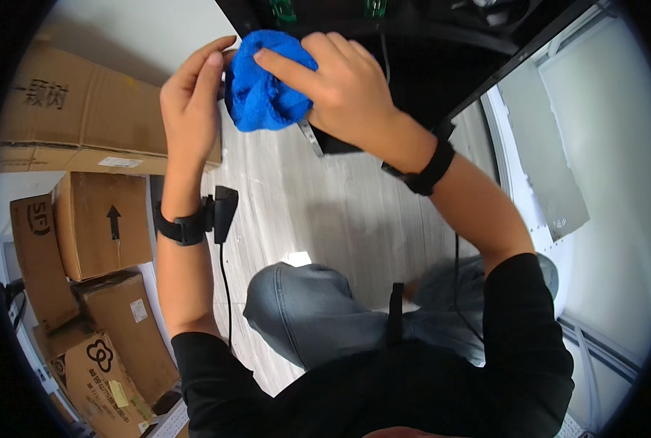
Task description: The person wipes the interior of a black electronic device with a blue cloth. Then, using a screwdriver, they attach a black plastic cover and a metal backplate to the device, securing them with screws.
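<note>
A crumpled blue cloth [267, 87] is bunched between my two hands in front of a black cabinet-like frame [413, 66]. My right hand [351, 87] is closed on it from the right, with the index finger pressed onto its top. On the cloth's left side, my left hand [194, 98] has its thumb and fingers curled toward a dark edge that shows just behind the cloth. What the left fingers grip there is mostly hidden. Each wrist wears a black strap, and the left one carries a small black device [225, 214] with a cable.
A large cardboard box [84, 109] stands at the left, with more boxes [110, 226] stacked below it. A grey-white panel [544, 146] leans along the right side. My jeans-covered knees [303, 306] are low over the pale wood-look floor [340, 219]. Cables hang from both wrists.
</note>
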`<state>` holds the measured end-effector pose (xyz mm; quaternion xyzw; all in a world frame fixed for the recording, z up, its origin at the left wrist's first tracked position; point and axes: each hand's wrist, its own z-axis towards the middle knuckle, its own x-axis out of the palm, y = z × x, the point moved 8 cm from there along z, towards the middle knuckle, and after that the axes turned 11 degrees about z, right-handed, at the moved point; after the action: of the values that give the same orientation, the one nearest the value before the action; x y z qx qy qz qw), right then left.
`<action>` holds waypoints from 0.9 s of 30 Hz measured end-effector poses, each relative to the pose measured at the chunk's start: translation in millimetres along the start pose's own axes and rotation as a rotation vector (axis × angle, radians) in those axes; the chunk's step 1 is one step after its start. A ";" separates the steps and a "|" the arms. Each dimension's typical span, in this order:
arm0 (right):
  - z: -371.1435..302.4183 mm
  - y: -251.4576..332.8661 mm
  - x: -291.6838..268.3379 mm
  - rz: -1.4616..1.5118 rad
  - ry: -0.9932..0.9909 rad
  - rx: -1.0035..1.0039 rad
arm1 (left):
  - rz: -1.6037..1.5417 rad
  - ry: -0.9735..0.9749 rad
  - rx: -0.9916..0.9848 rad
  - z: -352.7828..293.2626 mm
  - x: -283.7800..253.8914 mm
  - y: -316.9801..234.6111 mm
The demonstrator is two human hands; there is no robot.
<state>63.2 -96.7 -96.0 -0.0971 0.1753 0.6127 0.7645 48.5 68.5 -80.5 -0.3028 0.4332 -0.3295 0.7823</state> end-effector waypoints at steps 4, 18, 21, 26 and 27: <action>-35.4 0.6 23.5 -0.075 0.126 -0.009 | 0.151 0.092 -0.030 -8.0 18.8 35.6; -245.6 -11.4 131.8 -0.016 0.568 0.239 | 0.384 0.434 -0.181 -81.4 107.0 162.4; -265.1 -14.7 142.6 0.008 0.653 0.265 | 0.414 0.416 -0.212 -92.3 119.6 176.1; -265.3 -19.8 141.2 0.032 0.608 0.204 | 0.575 0.391 -0.273 -102.5 135.5 195.9; -261.9 -19.8 139.3 0.042 0.594 0.193 | 0.612 0.403 -0.292 -104.6 138.8 197.3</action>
<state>69.6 -70.6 -392.1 -0.1952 0.4504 0.5537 0.6726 63.2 59.1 -342.8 -0.1970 0.6907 -0.0691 0.6923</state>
